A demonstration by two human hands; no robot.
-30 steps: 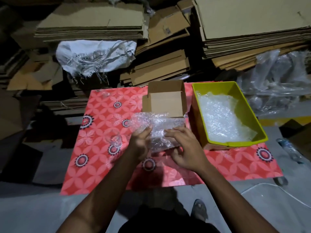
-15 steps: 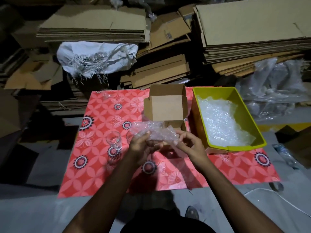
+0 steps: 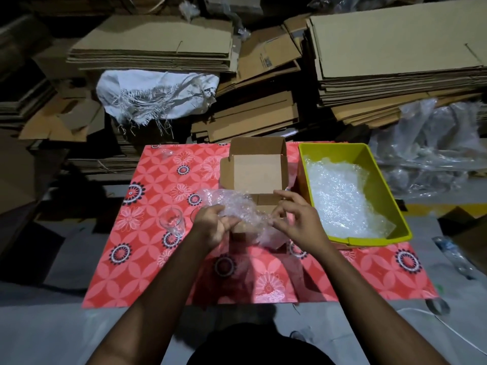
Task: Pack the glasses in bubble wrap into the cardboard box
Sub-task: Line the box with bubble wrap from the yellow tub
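Note:
A bubble-wrap bundle (image 3: 238, 206) is lifted just above the red patterned mat (image 3: 147, 259), in front of the open small cardboard box (image 3: 257, 171). My left hand (image 3: 214, 223) grips the bundle's left end. At its right end my right hand (image 3: 296, 219) pinches the wrap with thumb and fingers. Whether a glass is inside the wrap cannot be told. A clear bare glass (image 3: 172, 222) stands on the mat left of my left hand. Another glass rim (image 3: 194, 214) peeks out behind that hand.
A yellow-green bin (image 3: 382, 185) with bubble-wrap sheets (image 3: 340, 201) stands right of the box. Stacks of flattened cardboard (image 3: 395, 61) and a white sack (image 3: 158, 93) lie behind the mat. Clear plastic bags (image 3: 434, 143) pile at the right. A plastic bottle (image 3: 453, 256) lies on the floor.
Both hands lifted the bubble wrap off the mat and bunched it up. My right hand went from pressing flat on it to pinching its right end.

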